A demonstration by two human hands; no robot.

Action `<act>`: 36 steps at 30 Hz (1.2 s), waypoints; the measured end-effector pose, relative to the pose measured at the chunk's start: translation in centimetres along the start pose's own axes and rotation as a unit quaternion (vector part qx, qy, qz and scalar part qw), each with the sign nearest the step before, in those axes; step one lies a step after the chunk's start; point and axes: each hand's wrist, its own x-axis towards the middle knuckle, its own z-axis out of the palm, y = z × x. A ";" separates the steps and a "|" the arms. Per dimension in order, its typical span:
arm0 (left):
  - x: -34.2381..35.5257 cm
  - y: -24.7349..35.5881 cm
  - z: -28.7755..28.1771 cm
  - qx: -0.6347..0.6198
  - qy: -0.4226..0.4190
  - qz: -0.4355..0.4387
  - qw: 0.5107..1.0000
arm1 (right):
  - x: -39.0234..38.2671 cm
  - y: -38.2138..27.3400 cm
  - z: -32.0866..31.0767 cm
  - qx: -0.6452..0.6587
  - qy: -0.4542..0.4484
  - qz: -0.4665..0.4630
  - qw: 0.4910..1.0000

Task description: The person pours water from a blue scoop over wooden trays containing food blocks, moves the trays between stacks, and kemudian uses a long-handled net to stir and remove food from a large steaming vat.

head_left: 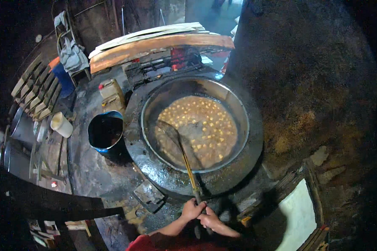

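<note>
A wide metal wok (246, 121) is set into a round dark stove. Brown liquid with many small yellowish chunks (213, 134) fills its lower part. A long-handled spatula (189, 171) slants across the near rim, its dark broad blade resting in the liquid on the left side. My left hand (192, 210) grips the handle in front of the stove. Just below and to the right, my right hand (210, 219) is closed round the same handle. The lower end of the handle passes below both hands.
Left of the stove stands a blue-rimmed bucket (94, 145) with dark contents. Behind it are plastic jugs (111, 93); a white bucket (62, 124) is farther left. Long wooden boards (163, 42) lie behind the wok. A small block (148, 192) sits near the stove's front left.
</note>
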 end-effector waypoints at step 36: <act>11.3 -0.8 7.9 -0.038 -0.110 0.057 0.992 | 5.1 -3.8 -1.9 -0.173 0.254 -0.189 0.933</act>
